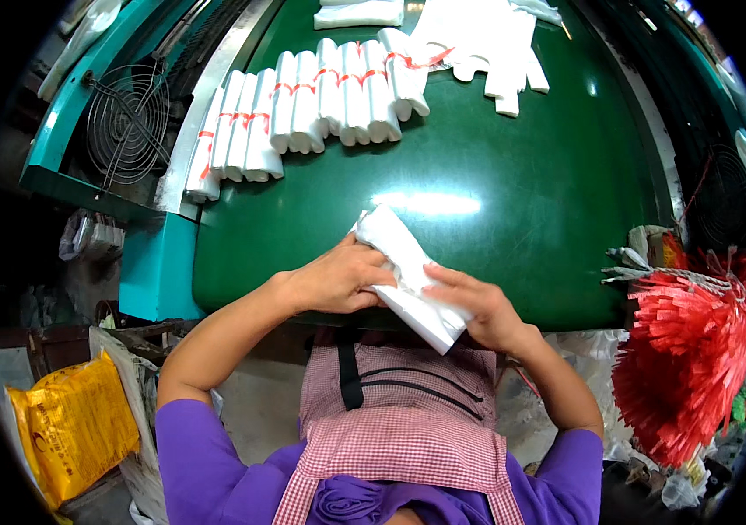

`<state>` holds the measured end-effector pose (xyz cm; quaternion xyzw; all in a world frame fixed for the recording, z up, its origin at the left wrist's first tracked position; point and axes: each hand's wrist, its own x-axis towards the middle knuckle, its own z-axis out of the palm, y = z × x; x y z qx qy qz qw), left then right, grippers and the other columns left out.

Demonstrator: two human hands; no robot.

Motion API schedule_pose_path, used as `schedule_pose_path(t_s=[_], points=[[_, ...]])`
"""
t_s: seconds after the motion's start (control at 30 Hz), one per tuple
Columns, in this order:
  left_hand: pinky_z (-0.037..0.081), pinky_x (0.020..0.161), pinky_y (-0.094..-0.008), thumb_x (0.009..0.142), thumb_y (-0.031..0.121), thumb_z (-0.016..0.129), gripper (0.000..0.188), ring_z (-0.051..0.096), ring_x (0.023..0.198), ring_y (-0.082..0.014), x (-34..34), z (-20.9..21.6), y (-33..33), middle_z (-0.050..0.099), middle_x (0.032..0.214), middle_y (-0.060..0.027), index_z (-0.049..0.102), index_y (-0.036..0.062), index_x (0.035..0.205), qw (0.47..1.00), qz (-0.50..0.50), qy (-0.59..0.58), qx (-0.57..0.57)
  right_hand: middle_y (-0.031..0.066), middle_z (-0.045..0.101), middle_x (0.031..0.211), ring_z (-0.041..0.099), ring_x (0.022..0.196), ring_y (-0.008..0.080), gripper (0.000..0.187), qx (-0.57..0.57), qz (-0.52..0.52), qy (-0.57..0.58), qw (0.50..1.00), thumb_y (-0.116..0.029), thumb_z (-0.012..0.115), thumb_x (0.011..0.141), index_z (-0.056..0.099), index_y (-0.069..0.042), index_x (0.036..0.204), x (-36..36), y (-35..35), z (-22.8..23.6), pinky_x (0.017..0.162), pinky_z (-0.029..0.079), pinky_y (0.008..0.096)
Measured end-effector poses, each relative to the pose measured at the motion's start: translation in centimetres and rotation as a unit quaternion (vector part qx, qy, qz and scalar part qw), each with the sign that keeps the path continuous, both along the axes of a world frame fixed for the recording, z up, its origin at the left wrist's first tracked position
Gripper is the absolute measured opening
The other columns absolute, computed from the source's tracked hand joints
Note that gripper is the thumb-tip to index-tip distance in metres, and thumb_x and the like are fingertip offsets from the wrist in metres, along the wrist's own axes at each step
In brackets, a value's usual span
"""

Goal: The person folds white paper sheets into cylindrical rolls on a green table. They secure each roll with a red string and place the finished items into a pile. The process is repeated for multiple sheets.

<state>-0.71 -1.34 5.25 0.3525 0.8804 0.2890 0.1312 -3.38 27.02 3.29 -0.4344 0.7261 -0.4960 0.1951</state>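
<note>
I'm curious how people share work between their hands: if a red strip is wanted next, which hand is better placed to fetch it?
Probably the right hand: it is nearer the red strips, which hang on that side. The left hand is farther off and grips the white bundle.

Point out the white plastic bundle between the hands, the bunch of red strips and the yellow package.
White plastic bundle (pixel 406 262): head view, middle of its upper face.
Bunch of red strips (pixel 679 367): head view, its fringed middle.
Yellow package (pixel 80 429): head view, its broad face.
</note>
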Motion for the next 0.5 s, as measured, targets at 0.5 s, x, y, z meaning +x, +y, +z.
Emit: schedule_pose_path(t_s=[0.5], points=[[0.035,0.103,-0.0589,0.073,0.013,0.07,0.02,0.041,0.131,-0.04,-0.3,0.5,2.8,0.05,0.139,-0.011,0.064,0.0063,0.091,0.994,0.007,0.073,-0.076,0.0241,0.035,0.147,0.037,0.135,0.037,0.054,0.184,0.084,0.097,0.975,-0.005,0.052,0.085,0.041,0.002,0.138,-2.7,1.8,2.3,0.112,0.031,0.0421]])
